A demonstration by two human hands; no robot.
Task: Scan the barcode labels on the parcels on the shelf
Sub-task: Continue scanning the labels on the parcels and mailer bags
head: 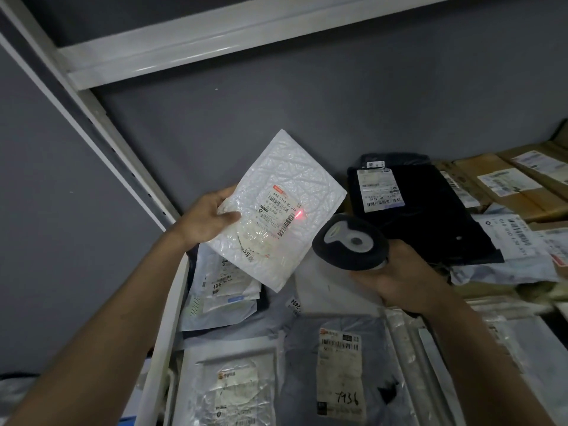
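Scan under way | left hand (205,222) grips white mailer (278,210) | right hand (399,279) clasps scanner (349,242), beam on label (284,210) | parcels from 3 to 6 o'clock seemingly pending.

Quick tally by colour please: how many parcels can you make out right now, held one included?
White or clear mailers: 4, including the bubble mailer held in the left hand
Black bags: 1
Grey bags: 1
Brown cardboard boxes: at least 2
Total: at least 8

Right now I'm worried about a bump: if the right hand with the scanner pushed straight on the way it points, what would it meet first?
Probably the white bubble mailer held by the left hand. The right hand aims the scanner at its label, where the red spot shows. Depth is unclear.
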